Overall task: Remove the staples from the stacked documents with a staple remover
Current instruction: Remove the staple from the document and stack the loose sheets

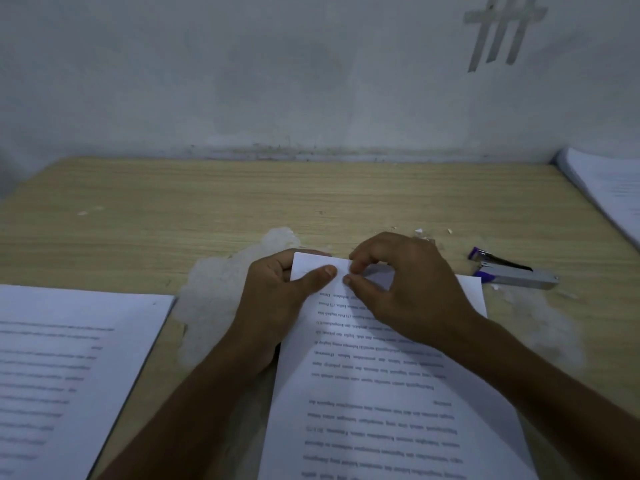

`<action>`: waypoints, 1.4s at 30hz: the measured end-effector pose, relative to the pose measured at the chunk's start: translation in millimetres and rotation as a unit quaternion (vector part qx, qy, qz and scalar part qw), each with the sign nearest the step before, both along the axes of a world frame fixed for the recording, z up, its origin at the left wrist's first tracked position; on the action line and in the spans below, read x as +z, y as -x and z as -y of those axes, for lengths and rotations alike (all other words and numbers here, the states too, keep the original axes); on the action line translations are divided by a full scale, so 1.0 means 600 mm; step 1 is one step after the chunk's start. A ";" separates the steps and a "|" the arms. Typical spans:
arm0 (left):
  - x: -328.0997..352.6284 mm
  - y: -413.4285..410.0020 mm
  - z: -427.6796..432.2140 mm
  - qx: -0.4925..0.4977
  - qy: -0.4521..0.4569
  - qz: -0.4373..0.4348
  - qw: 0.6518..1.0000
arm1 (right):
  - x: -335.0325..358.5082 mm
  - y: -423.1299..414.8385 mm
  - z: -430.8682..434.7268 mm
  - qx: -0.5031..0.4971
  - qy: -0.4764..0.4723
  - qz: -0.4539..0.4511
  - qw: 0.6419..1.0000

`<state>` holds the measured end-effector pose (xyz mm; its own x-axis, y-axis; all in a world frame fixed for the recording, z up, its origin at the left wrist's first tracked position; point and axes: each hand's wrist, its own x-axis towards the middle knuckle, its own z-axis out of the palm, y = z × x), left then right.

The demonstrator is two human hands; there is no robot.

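Note:
A printed document (381, 393) lies in front of me on the wooden desk (242, 202), its text upside down to my view. My left hand (277, 299) grips its far left corner, thumb on top and fingers underneath. My right hand (401, 285) pinches at the same top edge with thumb and forefinger, right beside my left thumb; whether a staple sits between the fingertips cannot be made out. A silver and purple stapler-like tool (512, 271) lies on the desk to the right of my right hand, untouched.
A second stack of printed pages (69, 375) lies at the left front. Another paper stack (606, 188) sits at the far right against the wall. Small paper scraps (426, 233) are scattered behind my right hand. The desk's veneer is worn white around the document.

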<state>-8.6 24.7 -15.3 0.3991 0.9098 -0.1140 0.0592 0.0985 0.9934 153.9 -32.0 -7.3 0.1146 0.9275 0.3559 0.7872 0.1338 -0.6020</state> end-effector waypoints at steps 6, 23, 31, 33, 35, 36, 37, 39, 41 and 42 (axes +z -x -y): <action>-0.002 -0.007 0.000 0.019 -0.020 -0.010 1.000 | 0.003 -0.002 -0.002 -0.005 0.020 -0.043 0.999; -0.007 -0.006 0.000 0.033 -0.014 -0.037 0.999 | 0.034 -0.141 -0.022 -0.133 0.053 0.049 0.989; -0.009 -0.007 0.000 0.035 -0.035 -0.054 0.997 | 0.049 -0.194 0.007 -0.115 0.100 0.098 0.983; -0.011 -0.007 -0.001 0.035 -0.038 -0.056 0.997 | 0.060 -0.217 0.028 -0.095 0.171 0.117 0.974; -0.011 -0.008 -0.001 0.034 -0.042 -0.057 0.997 | 0.066 -0.233 0.046 -0.077 0.227 0.122 0.963; -0.011 -0.009 -0.001 0.034 -0.043 -0.056 0.997 | 0.068 -0.238 0.053 -0.070 0.240 0.122 0.960; -0.010 -0.009 0.000 0.034 -0.044 -0.054 0.997 | 0.067 -0.240 0.057 -0.062 0.248 0.122 0.959; -0.008 -0.009 0.001 0.036 -0.040 -0.049 0.997 | 0.063 -0.241 0.064 -0.044 0.258 0.128 0.957; -0.008 -0.009 0.003 0.040 -0.038 -0.041 0.998 | 0.058 -0.240 0.067 -0.043 0.265 0.129 0.955; -0.007 -0.008 0.004 0.042 -0.039 -0.039 0.998 | 0.055 -0.240 0.068 -0.052 0.264 0.126 0.955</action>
<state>-3.6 22.5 -19.6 0.3144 0.9467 -0.0694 0.1309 0.0292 0.9910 297.7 -72.6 25.7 0.1885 0.9736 -0.1289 0.9081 -0.2227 -0.3546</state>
